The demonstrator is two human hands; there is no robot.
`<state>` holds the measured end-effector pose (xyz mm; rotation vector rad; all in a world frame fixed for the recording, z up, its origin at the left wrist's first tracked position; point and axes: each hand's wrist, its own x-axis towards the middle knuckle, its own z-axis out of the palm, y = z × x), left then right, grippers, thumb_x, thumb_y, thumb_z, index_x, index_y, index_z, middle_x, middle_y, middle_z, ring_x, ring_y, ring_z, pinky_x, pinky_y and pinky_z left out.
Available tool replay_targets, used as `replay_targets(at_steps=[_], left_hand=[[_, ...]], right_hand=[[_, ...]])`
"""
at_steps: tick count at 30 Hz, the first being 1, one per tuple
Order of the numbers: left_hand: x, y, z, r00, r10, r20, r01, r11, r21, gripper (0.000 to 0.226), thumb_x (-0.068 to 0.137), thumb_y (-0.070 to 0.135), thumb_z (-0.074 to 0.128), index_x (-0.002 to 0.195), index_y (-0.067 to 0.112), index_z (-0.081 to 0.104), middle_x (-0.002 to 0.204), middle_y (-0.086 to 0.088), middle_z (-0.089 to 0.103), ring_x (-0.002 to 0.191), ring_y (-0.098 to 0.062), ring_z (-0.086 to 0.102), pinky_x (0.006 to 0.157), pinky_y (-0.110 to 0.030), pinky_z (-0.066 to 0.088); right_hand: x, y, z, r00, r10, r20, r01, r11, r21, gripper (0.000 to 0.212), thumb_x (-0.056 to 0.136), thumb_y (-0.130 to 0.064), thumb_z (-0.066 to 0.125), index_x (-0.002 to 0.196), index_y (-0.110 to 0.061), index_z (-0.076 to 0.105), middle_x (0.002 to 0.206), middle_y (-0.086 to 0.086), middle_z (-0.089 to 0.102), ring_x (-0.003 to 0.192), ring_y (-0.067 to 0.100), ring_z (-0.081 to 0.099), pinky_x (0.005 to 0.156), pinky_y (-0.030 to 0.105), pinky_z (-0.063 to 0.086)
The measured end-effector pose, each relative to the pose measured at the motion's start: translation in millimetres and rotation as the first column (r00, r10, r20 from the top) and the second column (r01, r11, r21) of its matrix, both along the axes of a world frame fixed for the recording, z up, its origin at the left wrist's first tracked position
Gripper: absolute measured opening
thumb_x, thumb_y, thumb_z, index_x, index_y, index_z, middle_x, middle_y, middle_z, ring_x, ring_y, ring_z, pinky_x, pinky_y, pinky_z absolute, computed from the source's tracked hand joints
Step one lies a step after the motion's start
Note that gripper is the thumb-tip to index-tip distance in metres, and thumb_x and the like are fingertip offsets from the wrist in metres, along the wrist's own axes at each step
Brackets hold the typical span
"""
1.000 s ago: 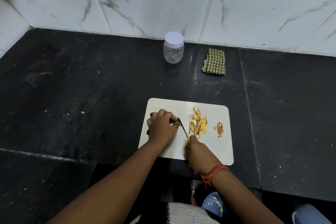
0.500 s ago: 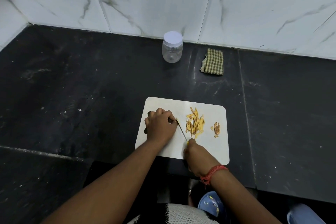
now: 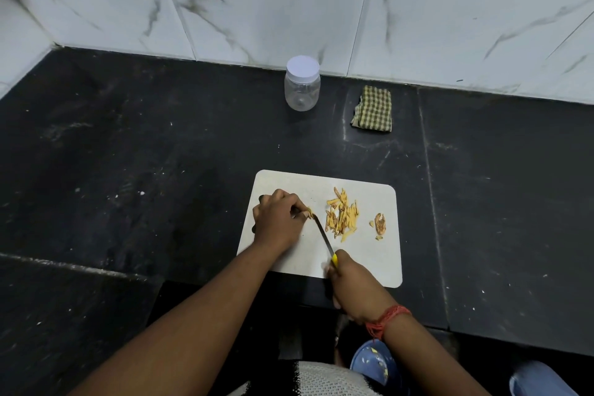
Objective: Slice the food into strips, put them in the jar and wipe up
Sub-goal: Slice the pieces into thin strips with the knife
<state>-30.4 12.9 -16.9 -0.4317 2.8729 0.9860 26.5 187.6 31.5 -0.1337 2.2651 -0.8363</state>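
So the piece of food (image 3: 309, 213) getting cut is a tiny yellow bit on the left half of the white cutting board (image 3: 369, 260), pinched under the curled fingertips of the left hand (image 3: 279, 222), and most of it is hidden so I can't make out its shape. The knife (image 3: 323, 236) blade tip sits right against it, with the right hand (image 3: 353, 283) wrapped tight around the yellow handle at the board's near edge. Just right of the blade there's a loose pile of strips (image 3: 342, 219), then a small brownish scrap (image 3: 380, 223) nearer the right edge. The board sits close to the front lip of the black surface (image 3: 128, 170). At the back by the tiled wall are the closed jar (image 3: 302, 83) and a folded checked cloth (image 3: 372, 109), well apart from the board.
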Motion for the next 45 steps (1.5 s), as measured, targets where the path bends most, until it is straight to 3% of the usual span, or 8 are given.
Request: replay_targets(at_steps=[9,13,17,21,30,35,40,45], left_hand=[[1,-2,-1,1.000,0.002,-0.009,-0.002,1.000,0.019,0.008,0.095,0.027,0.063,0.094,0.034,0.067,0.109,0.018,0.056,0.114,-0.013,0.043,0.095,-0.030,0.025],[2,-2,-2,1.000,0.001,-0.029,0.000,1.000,0.018,0.007,0.095,0.028,0.064,0.096,0.034,0.069,0.112,0.016,0.059,0.113,-0.013,0.044,0.096,-0.031,0.028],[6,-3,-7,0.996,0.011,-0.091,-0.011,1.000,0.004,0.005,0.093,0.031,0.064,0.094,0.032,0.068,0.107,0.015,0.058,0.108,-0.015,0.046,0.091,-0.029,0.027],[15,-1,-15,0.989,-0.022,-0.148,0.009,0.996,-0.087,0.012,0.088,0.040,0.067,0.094,0.030,0.067,0.107,0.013,0.053,0.105,-0.013,0.042,0.090,-0.030,0.029],[16,12,-13,0.987,-0.027,-0.160,-0.016,0.965,-0.262,0.012,0.088,0.033,0.062,0.085,0.023,0.067,0.106,0.004,0.055,0.103,-0.020,0.046,0.092,-0.040,0.036],[8,27,-8,0.963,-0.064,-0.261,-0.006,0.965,-0.260,0.011,0.085,0.034,0.067,0.081,0.023,0.066,0.105,0.001,0.057,0.099,-0.021,0.049,0.088,-0.043,0.039],[-6,35,-6,0.962,-0.116,-0.248,0.049,0.964,-0.261,0.017,0.090,0.040,0.064,0.087,0.024,0.068,0.108,0.002,0.056,0.102,-0.021,0.048,0.089,-0.043,0.036],[5,6,-15,0.972,-0.069,-0.226,0.014,0.972,-0.236,0.007,0.091,0.030,0.062,0.096,0.027,0.067,0.111,0.003,0.054,0.105,-0.022,0.047,0.092,-0.043,0.035]], right_hand=[[-11,-12,-8,0.996,0.042,-0.081,-0.037,0.998,0.056,0.005,0.097,-0.010,0.039,0.100,-0.012,0.035,0.070,-0.002,0.047,0.052,0.010,0.044,0.038,0.018,0.030],[-14,-14,-11,0.997,0.017,-0.075,-0.012,0.998,0.062,0.009,0.098,-0.012,0.040,0.105,-0.009,0.036,0.069,0.005,0.049,0.053,0.012,0.041,0.045,0.024,0.031],[-14,-12,-8,0.999,-0.035,-0.036,0.036,0.999,0.032,0.020,0.100,-0.018,0.039,0.117,-0.009,0.036,0.075,0.012,0.055,0.052,0.014,0.045,0.042,0.022,0.032],[-16,-9,-4,0.998,-0.058,-0.039,0.058,0.998,0.000,0.013,0.102,-0.024,0.035,0.108,-0.012,0.038,0.069,0.011,0.056,0.044,0.016,0.046,0.036,0.021,0.033],[-24,-5,6,0.993,-0.110,-0.044,0.108,0.993,-0.050,0.012,0.104,-0.028,0.033,0.107,-0.017,0.039,0.067,0.011,0.059,0.044,0.017,0.048,0.034,0.019,0.034],[-31,1,11,0.989,-0.133,-0.071,0.129,0.990,-0.055,0.014,0.104,-0.030,0.034,0.100,-0.017,0.037,0.065,0.012,0.058,0.035,0.018,0.044,0.033,0.019,0.033],[-34,7,15,0.982,-0.167,-0.087,0.161,0.984,-0.076,0.016,0.104,-0.029,0.035,0.097,-0.015,0.039,0.061,0.009,0.056,0.037,0.017,0.044,0.033,0.020,0.033],[-31,11,10,0.985,-0.152,-0.084,0.146,0.987,-0.070,0.015,0.104,-0.032,0.035,0.102,-0.017,0.040,0.068,0.009,0.058,0.040,0.017,0.047,0.034,0.021,0.035]])
